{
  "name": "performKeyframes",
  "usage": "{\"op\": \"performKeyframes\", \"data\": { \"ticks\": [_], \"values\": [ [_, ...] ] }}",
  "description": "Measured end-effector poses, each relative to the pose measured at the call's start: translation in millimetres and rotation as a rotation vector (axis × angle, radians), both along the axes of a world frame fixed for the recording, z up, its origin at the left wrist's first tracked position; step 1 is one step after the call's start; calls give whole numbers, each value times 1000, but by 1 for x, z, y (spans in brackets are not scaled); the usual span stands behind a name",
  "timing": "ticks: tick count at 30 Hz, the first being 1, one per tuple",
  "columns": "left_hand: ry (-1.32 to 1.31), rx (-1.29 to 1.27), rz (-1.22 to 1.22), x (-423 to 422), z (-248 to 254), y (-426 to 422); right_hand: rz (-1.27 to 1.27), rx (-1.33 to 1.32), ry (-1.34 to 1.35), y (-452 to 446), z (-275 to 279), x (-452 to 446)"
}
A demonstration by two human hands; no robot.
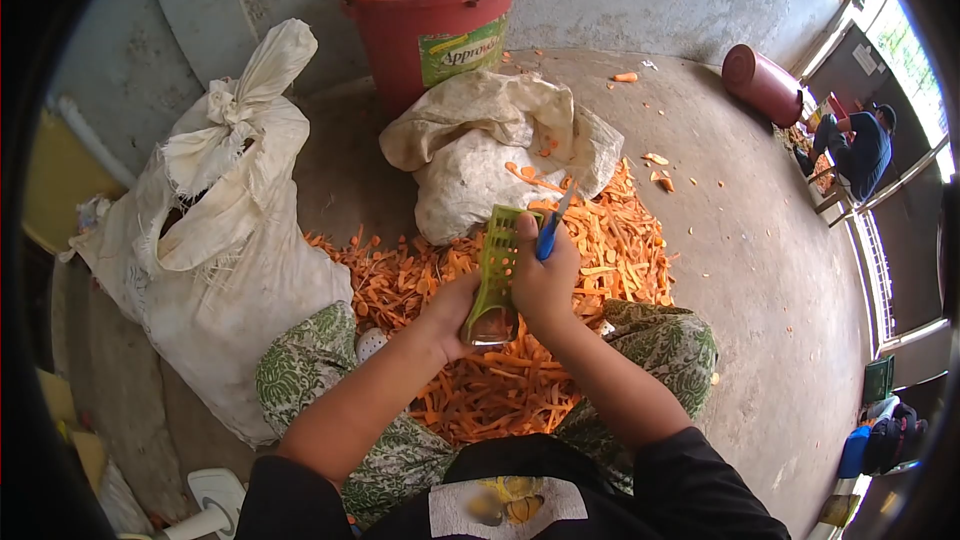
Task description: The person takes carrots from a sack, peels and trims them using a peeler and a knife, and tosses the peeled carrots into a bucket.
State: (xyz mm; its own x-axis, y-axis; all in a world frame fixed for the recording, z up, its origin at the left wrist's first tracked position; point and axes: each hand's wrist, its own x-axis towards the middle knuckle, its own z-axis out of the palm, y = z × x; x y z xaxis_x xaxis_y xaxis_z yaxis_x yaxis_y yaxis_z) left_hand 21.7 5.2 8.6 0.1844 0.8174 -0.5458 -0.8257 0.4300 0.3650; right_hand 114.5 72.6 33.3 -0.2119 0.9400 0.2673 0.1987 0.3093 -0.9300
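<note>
The left hand point(452, 312) grasped a green perforated plastic piece point(494, 270) above a heap of orange peelings point(625, 240), while the right hand point(550, 278) clasped a blue-handled knife point(547, 237), its thumb lying against the plastic's upper part.

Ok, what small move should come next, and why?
Probably ease the right hand off the green perforated tool, keeping the knife pointed away: the thumb overlaps the tool while that hand also holds the bare-bladed knife, and the left hand supports the tool.
</note>
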Motion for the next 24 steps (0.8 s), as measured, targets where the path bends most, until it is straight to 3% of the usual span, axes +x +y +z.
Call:
{"op": "performKeyframes", "data": {
  "ticks": [5,7,9,11,15,17,19,21,23,24],
  "values": [
    [112,75,-94,2,-4,-3,-89,25,-158,13,-4,0],
    [291,-34,-142,10,-3,-8,-136,10,-200,33,-14,2],
    [263,-44,-161,14,-1,-14,-307,116,-262,61,-20,13],
    [402,0,-269,15,19,-21,-389,14,-296,85,-24,25],
    [488,64,-274,7,23,-23,-553,56,-297,131,-45,55],
    [398,79,-252,0,16,-23,-601,-37,-108,140,-49,63],
    [365,26,-205,-4,18,-16,-544,-56,-94,121,-33,52],
    [333,-27,-151,-8,17,-9,-308,-37,151,91,-24,27],
    [204,-64,-31,-10,9,-2,-107,-245,88,42,12,10],
    [212,-80,31,-5,15,1,-39,-179,96,31,4,4]
  ]
}}
